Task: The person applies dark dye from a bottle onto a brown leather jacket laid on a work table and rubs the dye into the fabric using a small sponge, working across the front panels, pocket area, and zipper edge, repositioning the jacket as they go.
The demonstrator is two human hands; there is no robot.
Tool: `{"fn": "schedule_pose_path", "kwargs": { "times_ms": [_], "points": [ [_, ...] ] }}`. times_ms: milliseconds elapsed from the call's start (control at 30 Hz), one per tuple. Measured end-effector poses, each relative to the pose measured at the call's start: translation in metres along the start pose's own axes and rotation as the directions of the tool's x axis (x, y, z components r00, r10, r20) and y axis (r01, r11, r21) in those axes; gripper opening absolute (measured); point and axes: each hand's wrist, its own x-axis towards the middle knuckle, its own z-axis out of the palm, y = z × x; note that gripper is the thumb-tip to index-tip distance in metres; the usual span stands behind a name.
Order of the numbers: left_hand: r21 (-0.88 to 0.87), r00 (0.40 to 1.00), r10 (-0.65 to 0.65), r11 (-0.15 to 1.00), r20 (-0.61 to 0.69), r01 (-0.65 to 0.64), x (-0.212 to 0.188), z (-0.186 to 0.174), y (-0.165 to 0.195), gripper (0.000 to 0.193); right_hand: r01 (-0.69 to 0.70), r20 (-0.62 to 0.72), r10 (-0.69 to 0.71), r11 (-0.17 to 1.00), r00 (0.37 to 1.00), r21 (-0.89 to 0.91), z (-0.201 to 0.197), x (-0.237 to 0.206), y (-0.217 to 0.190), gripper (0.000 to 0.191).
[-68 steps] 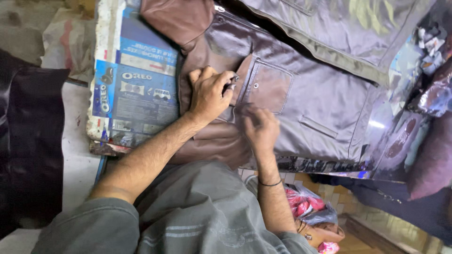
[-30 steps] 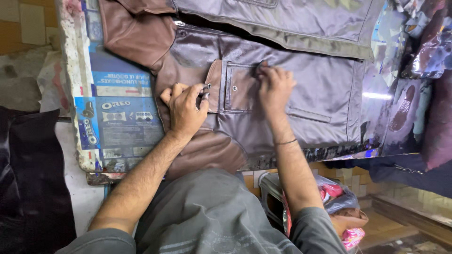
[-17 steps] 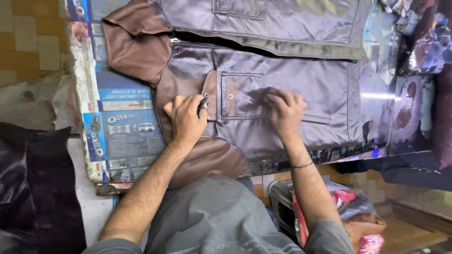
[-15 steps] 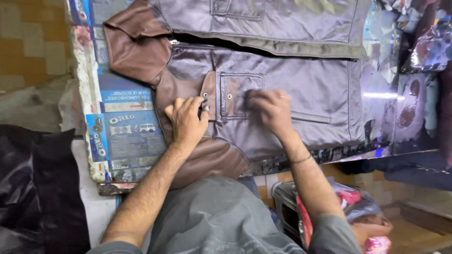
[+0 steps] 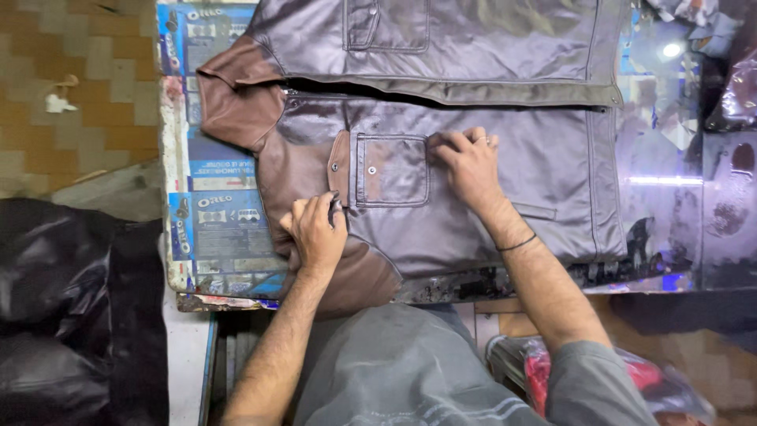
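Note:
A brown leather jacket lies flat on a table, its open front toward the far side. Its chest pocket has a lifted flap with a metal snap. My left hand rests on the jacket just below the flap, fingers closed around a small dark tool whose tip meets the flap's edge. My right hand lies palm down on the leather just right of the pocket, fingers spread, holding nothing. A thin band circles that wrist.
Blue printed cardboard covers the table under the jacket's collar side. Black plastic bags sit on the floor at left beside orange tiles. Dark shiny leather pieces lie at the right. A clear bag with red contents sits low right.
My right hand slid off the pocket to the leather at its right. My left hand stayed by the flap with the tool. The view shifted slightly.

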Motion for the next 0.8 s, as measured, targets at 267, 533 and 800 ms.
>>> {"fn": "schedule_pose_path", "kwargs": {
  "times_ms": [267,533,800],
  "points": [
    [0.159,0.987,0.058,0.987,-0.15,-0.034,-0.026,0.038,-0.001,0.023,0.056,-0.01,-0.056,0.994,0.998,0.093,-0.026,-0.029,0.044,0.024],
    [0.348,0.961,0.139,0.936,-0.238,-0.049,-0.049,0.068,-0.02,0.013,-0.572,-0.401,0.498,0.816,0.768,-0.082,-0.104,-0.197,0.25,0.037],
    [0.118,0.96,0.146,0.986,-0.239,-0.121,-0.061,0.097,-0.009,0.014,-0.835,-0.241,0.839,0.368,0.488,-0.409,-0.172,-0.329,0.378,0.028]
  ]
}}
